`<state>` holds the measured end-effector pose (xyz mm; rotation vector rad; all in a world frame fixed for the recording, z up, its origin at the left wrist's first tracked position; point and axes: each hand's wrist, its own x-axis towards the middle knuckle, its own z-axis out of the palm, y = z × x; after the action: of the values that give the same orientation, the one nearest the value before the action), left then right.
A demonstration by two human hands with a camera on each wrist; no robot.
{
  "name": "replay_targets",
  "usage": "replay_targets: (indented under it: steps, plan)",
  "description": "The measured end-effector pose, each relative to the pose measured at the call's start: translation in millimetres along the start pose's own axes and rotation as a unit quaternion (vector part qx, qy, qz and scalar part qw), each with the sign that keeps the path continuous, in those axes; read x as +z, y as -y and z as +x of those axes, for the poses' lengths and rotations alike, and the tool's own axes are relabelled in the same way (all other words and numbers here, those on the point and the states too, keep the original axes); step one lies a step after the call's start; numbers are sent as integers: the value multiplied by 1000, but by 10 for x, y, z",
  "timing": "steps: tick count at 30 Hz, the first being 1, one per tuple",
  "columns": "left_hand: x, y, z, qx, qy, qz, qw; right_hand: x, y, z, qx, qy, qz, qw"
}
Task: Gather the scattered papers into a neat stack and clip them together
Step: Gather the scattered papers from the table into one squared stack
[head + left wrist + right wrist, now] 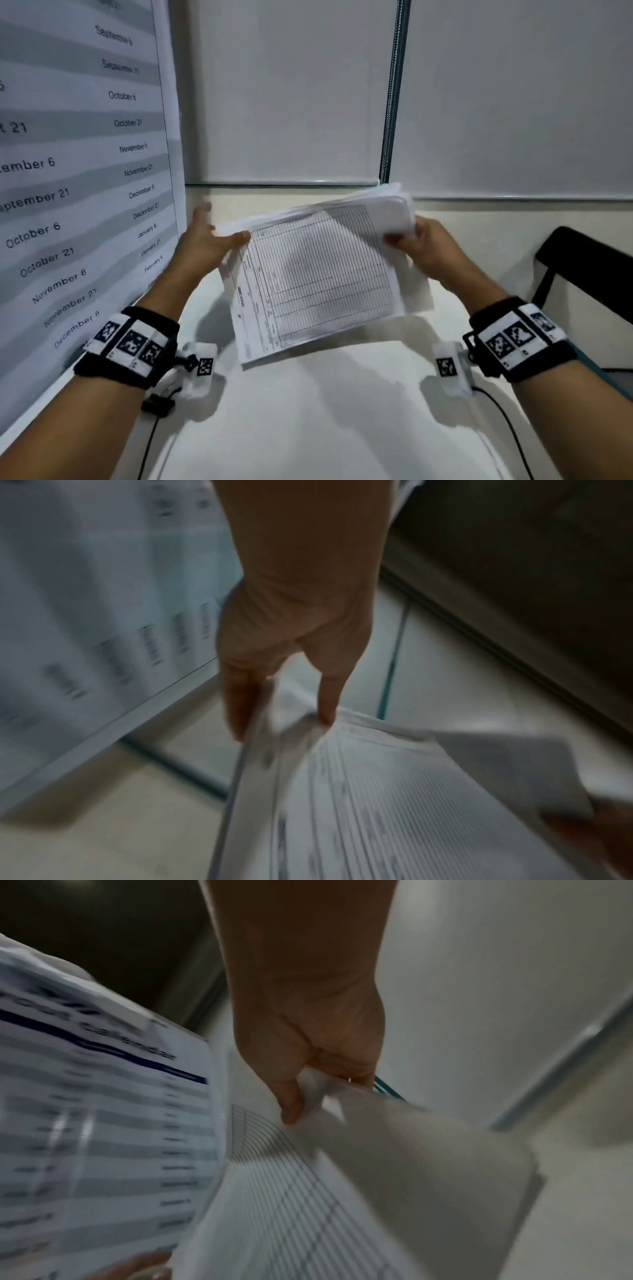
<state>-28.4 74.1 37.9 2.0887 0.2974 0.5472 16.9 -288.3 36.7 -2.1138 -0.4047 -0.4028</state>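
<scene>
Both hands hold the sheaf of white printed paper sheets (318,274) in mid-frame, lifted above the white tabletop (308,411). The left hand (205,246) pinches the sheaf's left edge, thumb on top; the other fingers look fairly straight, some beneath the sheets in the wrist view. The right hand (421,246) clenches the upper right corner, which bends under the thumb. Sheet edges are fanned and uneven, so the squaring step seems in hand. Next comes tapping the edges flush on the tabletop, then finding a clip; none is visible here.
</scene>
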Motion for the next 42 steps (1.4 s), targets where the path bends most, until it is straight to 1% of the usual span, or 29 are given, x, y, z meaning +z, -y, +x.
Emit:
replay_targets:
  steps: [1, 2, 3, 4, 5, 6, 7, 8, 9, 10, 12, 13, 14, 15, 16, 17, 18, 19, 21, 23, 25, 29, 30, 34, 36, 37, 38, 40, 42]
  plan:
    - [7, -72, -17, 42, -27, 101, 994, -62, 195, 15, -36, -2, -61, 997]
    - [24, -165, -62, 103, -34, 167, 980, -108, 404, 11, -83, 0, -117, 990]
    - [52, -274, -123, 170, -16, 187, 967, -136, 620, 0, -133, 8, -163, 978]
    - [79, -408, -188, 228, 21, 171, 958, -152, 830, -10, -180, 22, -195, 964]
    - [105, -535, -242, 270, 59, 133, 952, -158, 1023, -19, -222, 38, -228, 947]
    - [127, -631, -279, 291, 90, 88, 948, -153, 1176, -17, -261, 51, -264, 927]
    - [140, -712, -310, 294, 114, 51, 948, -147, 1303, -17, -300, 55, -294, 906]
    - [142, -772, -335, 283, 127, 17, 951, -137, 1368, -1, -334, 41, -307, 890]
    - [156, -790, -331, 263, 128, -20, 956, -136, 1374, 20, -352, 6, -304, 885]
    - [175, -774, -316, 242, 118, -58, 961, -146, 1321, 52, -347, -48, -293, 890]
    - [210, -699, -304, 204, 74, -128, 968, -156, 1106, 67, -267, -190, -268, 906]
    - [218, -660, -317, 187, 56, -164, 967, -134, 983, 36, -223, -234, -219, 921]
    - [225, -622, -338, 169, 48, -202, 964, -68, 843, 19, -182, -237, -128, 946]
    - [242, -597, -362, 150, 49, -246, 956, 25, 733, -3, -135, -203, -3, 970]
    - [261, -591, -390, 133, 59, -286, 947, 133, 654, -30, -69, -154, 130, 977]
    - [283, -591, -412, 120, 70, -313, 939, 236, 605, -60, -9, -118, 229, 966]
    - [306, -601, -434, 111, 79, -327, 935, 319, 578, -88, 19, -101, 277, 955]
    - [329, -613, -440, 100, 81, -336, 933, 377, 557, -113, 19, -105, 289, 951]
    - [325, -630, -423, 78, 81, -361, 926, 441, 553, -134, -11, -136, 286, 949]
    - [297, -593, -360, 81, 100, -374, 918, 427, 536, -108, -39, -133, 306, 942]
    - [300, -504, -327, 101, 109, -361, 921, 433, 471, -108, -38, -105, 325, 939]
    - [426, -294, -359, 91, 113, -310, 940, 553, 297, -167, 34, 15, 341, 939]
    - [451, -288, -377, 97, 112, -308, 940, 559, 290, -172, 36, 17, 339, 940]
    - [419, -362, -344, 116, 75, -331, 933, 456, 388, -137, 4, -23, 333, 943]
    - [407, -341, -366, 113, 90, -348, 926, 445, 357, -153, 1, -21, 327, 945]
    - [427, -301, -394, 100, 111, -337, 930, 457, 301, -181, 10, -7, 312, 950]
    - [455, -243, -417, 79, 139, -304, 939, 480, 215, -214, 23, 18, 290, 956]
    - [478, -109, -407, 46, 192, -200, 960, 527, 48, -281, 44, 64, 261, 962]
    - [410, -70, -349, 30, 210, -147, 966, 513, -5, -300, 54, 66, 255, 963]
